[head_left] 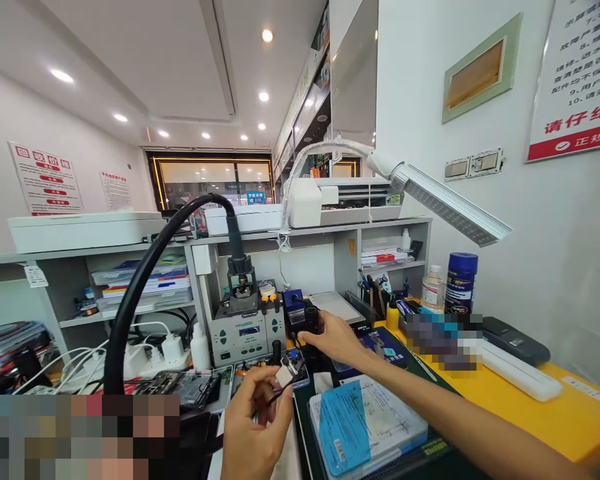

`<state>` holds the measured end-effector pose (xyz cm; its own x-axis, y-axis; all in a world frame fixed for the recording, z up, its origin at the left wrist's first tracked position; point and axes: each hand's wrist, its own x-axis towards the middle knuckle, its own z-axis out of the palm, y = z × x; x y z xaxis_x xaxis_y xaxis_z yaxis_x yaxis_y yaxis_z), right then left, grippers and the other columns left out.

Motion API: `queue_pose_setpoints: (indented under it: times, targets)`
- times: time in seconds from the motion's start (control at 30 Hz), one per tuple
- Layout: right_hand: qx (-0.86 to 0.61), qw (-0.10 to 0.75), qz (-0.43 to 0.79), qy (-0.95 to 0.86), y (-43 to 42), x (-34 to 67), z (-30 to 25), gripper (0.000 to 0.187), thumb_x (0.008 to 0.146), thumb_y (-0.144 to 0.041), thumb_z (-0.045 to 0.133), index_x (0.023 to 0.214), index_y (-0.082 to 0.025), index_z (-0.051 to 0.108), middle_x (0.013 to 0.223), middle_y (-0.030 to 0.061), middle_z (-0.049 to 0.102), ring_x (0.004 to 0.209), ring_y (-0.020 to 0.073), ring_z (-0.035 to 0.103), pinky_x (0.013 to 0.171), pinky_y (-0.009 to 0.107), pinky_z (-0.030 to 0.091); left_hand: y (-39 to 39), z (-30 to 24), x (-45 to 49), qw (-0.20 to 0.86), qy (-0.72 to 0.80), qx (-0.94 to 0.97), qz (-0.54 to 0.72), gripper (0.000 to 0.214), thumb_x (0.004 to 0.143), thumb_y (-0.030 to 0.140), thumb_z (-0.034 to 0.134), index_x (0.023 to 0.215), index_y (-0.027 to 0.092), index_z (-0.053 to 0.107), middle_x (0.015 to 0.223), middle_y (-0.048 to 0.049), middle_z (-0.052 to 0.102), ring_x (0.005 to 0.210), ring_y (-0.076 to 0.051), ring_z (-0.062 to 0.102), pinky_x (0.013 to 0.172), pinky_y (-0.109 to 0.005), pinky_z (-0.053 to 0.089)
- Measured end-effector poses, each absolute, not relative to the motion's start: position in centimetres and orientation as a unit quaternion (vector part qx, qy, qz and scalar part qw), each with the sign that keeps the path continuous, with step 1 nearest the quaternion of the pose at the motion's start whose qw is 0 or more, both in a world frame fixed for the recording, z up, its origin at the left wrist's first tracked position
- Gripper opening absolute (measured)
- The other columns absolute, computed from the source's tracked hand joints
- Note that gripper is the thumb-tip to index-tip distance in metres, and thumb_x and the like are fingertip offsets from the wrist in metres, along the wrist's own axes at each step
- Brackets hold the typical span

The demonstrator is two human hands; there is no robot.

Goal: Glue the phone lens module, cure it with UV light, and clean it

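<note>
My left hand [257,423] is closed in a pinch on a small white part [284,375] with a thin black cable coming from it. Its exact kind is too small to make out. Farther back, my right hand [337,337] reaches across from the right, its fingers curled around a black cylindrical handle [311,317] beside a blue soldering stand [294,301]. A tray of small metal parts [295,361] lies just beyond my left fingers. Below my right forearm sits a clear plastic box with a blue label [345,427] on the dark green mat [305,443].
A grey hot-air station [247,337] stands at the back, with a thick black hose [145,267] arching at left. White plugs and cables [155,353] crowd the left side. A dark blue can [461,283], a clear bottle [433,291] and a white bar [520,377] occupy the right.
</note>
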<state>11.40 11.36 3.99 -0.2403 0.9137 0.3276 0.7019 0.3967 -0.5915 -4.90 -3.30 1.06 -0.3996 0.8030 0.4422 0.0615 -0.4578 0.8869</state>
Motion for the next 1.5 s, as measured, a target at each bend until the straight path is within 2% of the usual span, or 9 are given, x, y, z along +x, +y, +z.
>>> queue_pose_setpoints:
  times: [0.13,0.23,0.47,0.57,0.7,0.87,1.17,1.33,1.5]
  targets:
    - [-0.497,0.346,0.168,-0.778,11.3,10.8,3.6,0.028,0.097,-0.034,0.061,0.118,-0.015,0.062,0.114,0.0077,0.066,0.096,0.0207,0.067,0.083,0.041,0.057,-3.2,1.2,-5.0,0.35,0.413,0.462,0.702,0.04,0.072,0.049,0.078,0.094,0.018,0.066,0.082,-0.0019,0.065,0.049,-0.006,0.045,0.042,-0.018,0.032]
    - [-0.432,0.363,0.196,-0.802,10.2,11.7,3.6,0.024,0.096,-0.034,0.062,0.11,-0.014,0.064,0.107,0.006,0.067,0.091,0.0193,0.067,0.081,0.039,0.057,-2.9,1.1,-5.1,0.414,0.386,0.451,0.69,0.044,0.072,0.052,0.077,0.095,0.017,0.065,0.07,0.0024,0.058,0.041,-0.002,0.032,0.037,-0.016,0.02]
    - [-0.293,0.515,0.312,-0.742,6.9,14.5,6.6,0.026,0.087,-0.035,0.07,0.106,-0.019,0.065,0.102,0.0044,0.07,0.102,0.0227,0.064,0.098,0.04,0.047,-2.6,0.5,-5.4,0.481,0.373,0.461,0.646,0.043,0.074,0.055,0.073,0.093,0.017,0.064,0.072,0.0024,0.056,0.041,-0.002,0.03,0.036,-0.015,0.02]
    - [-0.26,0.597,0.391,-0.65,6.2,15.7,8.5,0.028,0.088,-0.039,0.066,0.109,-0.023,0.057,0.1,0.0027,0.068,0.095,0.0201,0.066,0.096,0.039,0.049,-2.5,0.4,-5.2,0.454,0.397,0.504,0.618,0.04,0.078,0.053,0.071,0.096,0.018,0.063,0.075,0.0025,0.056,0.043,-0.003,0.033,0.038,-0.016,0.023]
    - [-0.241,0.632,0.508,-0.534,6.2,17.5,10.4,0.025,0.082,-0.039,0.064,0.097,-0.021,0.054,0.073,-0.0026,0.059,0.062,0.0154,0.059,0.067,0.033,0.054,-1.7,0.9,-3.8,0.384,0.431,0.596,0.558,0.031,0.077,0.044,0.074,0.09,0.018,0.064,0.078,-0.0002,0.058,0.065,-0.011,0.054,0.056,-0.021,0.043]
    - [-0.233,0.624,0.59,-0.455,7.0,19.3,11.1,0.042,0.081,-0.061,0.052,0.073,-0.019,0.056,0.052,-0.0043,0.046,0.041,0.0115,0.042,0.047,0.029,0.046,0.2,1.3,-1.5,0.297,0.472,0.68,0.475,0.015,0.085,0.033,0.065,0.093,0.021,0.064,0.079,0.0012,0.058,0.061,-0.012,0.048,0.056,-0.023,0.038]
    - [-0.218,0.628,0.612,-0.429,6.9,21.1,9.4,0.041,0.079,-0.053,0.041,0.057,-0.02,0.054,0.044,-0.0023,0.043,0.036,0.0128,0.04,0.045,0.03,0.045,-0.1,-1.8,-0.1,0.242,0.47,0.765,0.368,0.011,0.088,0.031,0.061,0.098,0.028,0.06,0.076,0.0035,0.059,0.06,-0.014,0.049,0.056,-0.025,0.037]
    - [-0.223,0.625,0.602,-0.445,6.8,21.0,9.2,0.044,0.082,-0.047,0.036,0.057,-0.019,0.058,0.044,-0.0004,0.045,0.036,0.0137,0.043,0.047,0.031,0.045,-0.5,-2.1,0.2,0.114,0.427,0.806,0.393,0.022,0.085,0.025,0.064,0.105,0.027,0.056,0.076,0.0046,0.06,0.056,-0.012,0.055,0.054,-0.023,0.043]
    - [-0.209,0.607,0.629,-0.438,6.2,20.7,9.5,0.049,0.085,-0.056,0.041,0.063,-0.017,0.061,0.047,0.0007,0.049,0.04,0.0141,0.046,0.049,0.031,0.045,-0.7,-2.2,0.5,0.096,0.433,0.787,0.429,0.019,0.082,0.028,0.068,0.099,0.028,0.059,0.071,0.005,0.061,0.051,-0.012,0.055,0.05,-0.022,0.044]
